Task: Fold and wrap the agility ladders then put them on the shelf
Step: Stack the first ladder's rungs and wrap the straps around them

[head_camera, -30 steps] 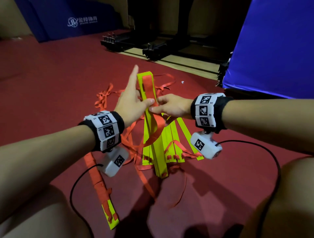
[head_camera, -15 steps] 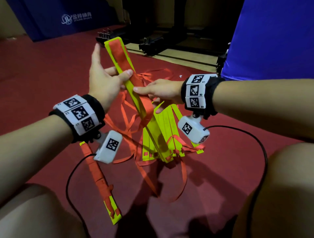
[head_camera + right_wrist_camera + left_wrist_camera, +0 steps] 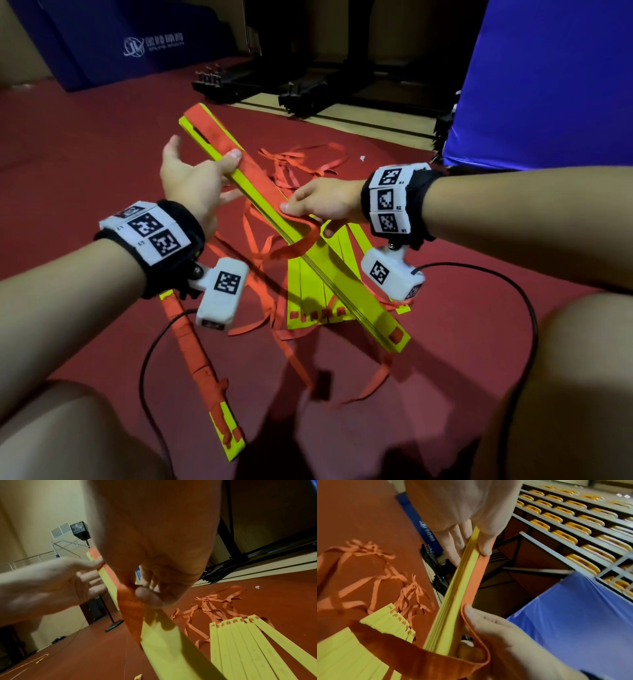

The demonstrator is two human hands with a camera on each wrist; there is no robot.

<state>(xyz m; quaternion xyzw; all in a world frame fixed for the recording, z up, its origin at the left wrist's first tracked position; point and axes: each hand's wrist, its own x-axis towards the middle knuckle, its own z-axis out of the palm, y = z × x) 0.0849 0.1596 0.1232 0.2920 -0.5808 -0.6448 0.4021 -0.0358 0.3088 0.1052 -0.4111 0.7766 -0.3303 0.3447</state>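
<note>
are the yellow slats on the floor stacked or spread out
Spread out: the yellow slats lie side by side in a fan on the red floor, unlike the stacked bundle being held.

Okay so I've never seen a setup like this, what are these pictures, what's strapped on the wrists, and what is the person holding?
These are three views of one moment. One camera sits on the person's head; a small white camera hangs under each wrist, below bands printed with black-and-white marker squares.

The person sits on a red floor. The left hand grips a stack of yellow ladder rungs near its far end, thumb on top. The right hand pinches the wide orange strap lying along the stack, apparently to wrap it.

On the floor lie more loose yellow rungs, tangled thin orange straps and one already wrapped bundle. The left wrist view shows shelves holding orange items.
</note>
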